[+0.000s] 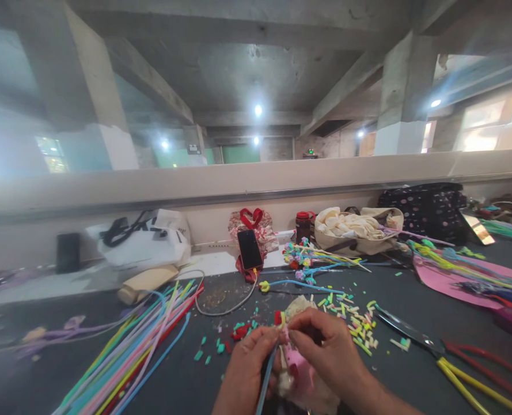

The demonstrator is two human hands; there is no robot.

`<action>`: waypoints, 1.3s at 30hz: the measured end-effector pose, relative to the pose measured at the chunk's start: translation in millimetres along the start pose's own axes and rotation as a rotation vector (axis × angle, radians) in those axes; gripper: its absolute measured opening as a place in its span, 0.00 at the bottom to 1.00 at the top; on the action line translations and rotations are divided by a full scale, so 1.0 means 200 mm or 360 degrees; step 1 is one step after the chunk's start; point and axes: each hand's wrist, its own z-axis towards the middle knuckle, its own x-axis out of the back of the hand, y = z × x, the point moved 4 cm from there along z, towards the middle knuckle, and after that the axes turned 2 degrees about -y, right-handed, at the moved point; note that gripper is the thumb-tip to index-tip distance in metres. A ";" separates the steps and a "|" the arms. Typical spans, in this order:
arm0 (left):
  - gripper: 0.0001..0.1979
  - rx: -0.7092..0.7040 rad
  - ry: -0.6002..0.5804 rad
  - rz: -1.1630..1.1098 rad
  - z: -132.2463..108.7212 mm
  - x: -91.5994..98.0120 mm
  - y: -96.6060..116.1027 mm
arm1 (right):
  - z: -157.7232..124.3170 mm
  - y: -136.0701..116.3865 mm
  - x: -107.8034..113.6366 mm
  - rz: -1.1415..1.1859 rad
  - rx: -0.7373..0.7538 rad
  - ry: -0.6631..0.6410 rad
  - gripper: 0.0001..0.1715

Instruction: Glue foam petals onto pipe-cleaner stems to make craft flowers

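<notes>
My left hand (249, 363) is closed around a thin blue fuzzy stem (265, 383), which looks like a pipe cleaner. Small red and yellow pieces (279, 318) show at the stem's upper end, between both hands. My right hand (331, 349) pinches at the same spot, its thumb and forefinger nearly meeting the left fingertips. What exactly the right fingers grip is too small to make out. Beneath the hands lies a crumpled cream and pink cloth or bag (305, 377), partly covered by them. Red and green bits (242, 331) are scattered beside my left hand.
Long coloured stems (139, 351) lie at left. Short cut pieces (359, 325) spread right of my hands, beside a metal cutting tool (431, 344) with red and yellow handles. Behind are finished-looking stems (305, 259), a cabled phone (249, 251), a bottle (303, 227) and bags (424, 213).
</notes>
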 end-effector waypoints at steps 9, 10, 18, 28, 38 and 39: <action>0.18 0.0031 -0.0063 0.0008 0.04 0.01 -0.03 | -0.02 -0.03 0.00 -0.0210 0.0172 -0.0009 0.07; 0.17 0.0009 -0.0066 0.0002 0.03 0.01 -0.02 | -0.02 -0.03 0.00 -0.0230 0.0182 -0.0002 0.07; 0.17 0.0019 -0.0001 0.0055 0.00 0.00 0.00 | -0.03 -0.03 0.00 -0.0334 0.0437 -0.0076 0.10; 0.18 0.0039 -0.0092 0.0096 0.03 0.01 -0.03 | -0.02 -0.01 0.00 -0.0279 0.0335 -0.0067 0.10; 0.14 -0.0018 -0.0073 0.0009 0.00 0.00 -0.01 | -0.01 -0.02 0.00 -0.0223 0.0200 -0.0033 0.09; 0.14 -0.0022 -0.0064 0.0013 0.00 0.00 0.00 | -0.01 -0.02 0.01 -0.0200 0.0180 -0.0031 0.09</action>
